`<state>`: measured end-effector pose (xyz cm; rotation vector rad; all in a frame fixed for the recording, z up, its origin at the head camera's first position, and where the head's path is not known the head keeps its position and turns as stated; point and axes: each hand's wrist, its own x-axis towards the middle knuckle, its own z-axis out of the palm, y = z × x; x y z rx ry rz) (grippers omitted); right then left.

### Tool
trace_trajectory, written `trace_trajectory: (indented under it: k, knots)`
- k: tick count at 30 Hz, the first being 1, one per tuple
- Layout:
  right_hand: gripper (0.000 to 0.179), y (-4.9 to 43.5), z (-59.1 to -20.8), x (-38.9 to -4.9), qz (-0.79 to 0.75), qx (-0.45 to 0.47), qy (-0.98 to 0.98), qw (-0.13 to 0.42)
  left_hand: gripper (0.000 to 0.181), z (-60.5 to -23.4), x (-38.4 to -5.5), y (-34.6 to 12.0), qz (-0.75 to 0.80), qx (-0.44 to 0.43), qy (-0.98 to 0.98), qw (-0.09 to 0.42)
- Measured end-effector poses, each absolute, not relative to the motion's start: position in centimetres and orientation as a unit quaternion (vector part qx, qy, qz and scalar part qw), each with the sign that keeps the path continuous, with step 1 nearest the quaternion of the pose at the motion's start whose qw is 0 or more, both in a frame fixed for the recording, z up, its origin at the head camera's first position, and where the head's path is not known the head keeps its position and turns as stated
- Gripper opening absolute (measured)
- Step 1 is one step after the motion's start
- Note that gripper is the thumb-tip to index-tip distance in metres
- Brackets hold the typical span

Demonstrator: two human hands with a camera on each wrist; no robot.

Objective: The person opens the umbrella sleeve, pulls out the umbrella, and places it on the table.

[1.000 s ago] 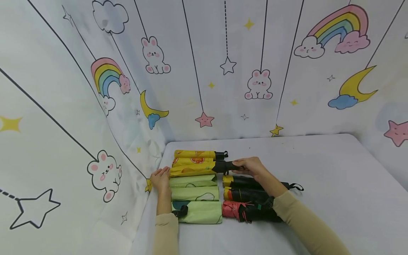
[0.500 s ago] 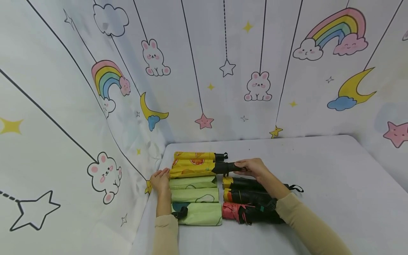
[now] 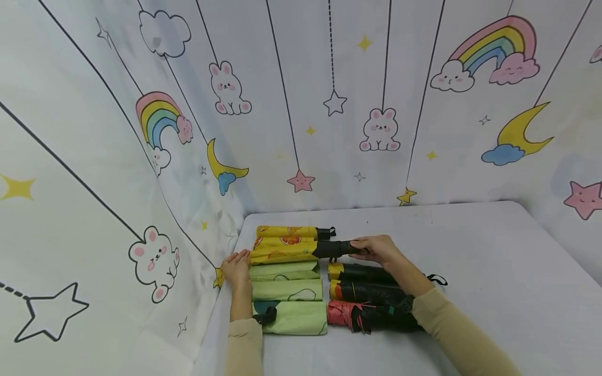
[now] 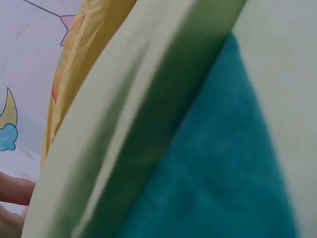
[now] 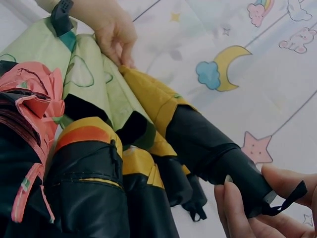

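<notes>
A folded umbrella with a yellow, fruit-print cover (image 3: 282, 255) lies across the far left of the table. My right hand (image 3: 381, 250) pinches the end of its black handle (image 3: 336, 249); in the right wrist view, fingers (image 5: 235, 208) and thumb are on either side of it, with a small strap hanging beside them. At the other end, my left hand (image 3: 236, 269) pinches the yellow cover's tip, as the right wrist view shows. The left wrist view is mostly filled by a pale green cover (image 4: 114, 114) with a teal patch.
Two more yellow covers (image 3: 287, 230) lie behind. Nearer me are several pale green covers (image 3: 293, 318). To their right lie black folded umbrellas with yellow ends (image 3: 362, 292) and one with red cloth (image 3: 339, 313). Printed white cloth (image 3: 301, 130) hangs behind the table (image 3: 470, 250).
My right hand has slid slightly to the right, and more of the black handle shows between it and the yellow cover. The left hand stays at the cover's left end.
</notes>
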<state>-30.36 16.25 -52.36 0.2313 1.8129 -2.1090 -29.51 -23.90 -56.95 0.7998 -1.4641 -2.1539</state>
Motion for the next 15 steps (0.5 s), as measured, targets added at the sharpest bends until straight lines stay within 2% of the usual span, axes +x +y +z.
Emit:
trace_trajectory:
  k: [8,15]
  knots:
    - [0.054,16.83,-52.38,-29.98,-0.747,0.07,0.639,0.171,0.055,-57.0,-29.42,-23.83,-0.777,0.288,-0.519,0.212]
    - [0.05,17.22,-52.52,-29.85,-0.748,0.071,0.638,0.168,0.053,-56.79,-29.4,-23.75,-0.781,0.282,-0.515,0.212]
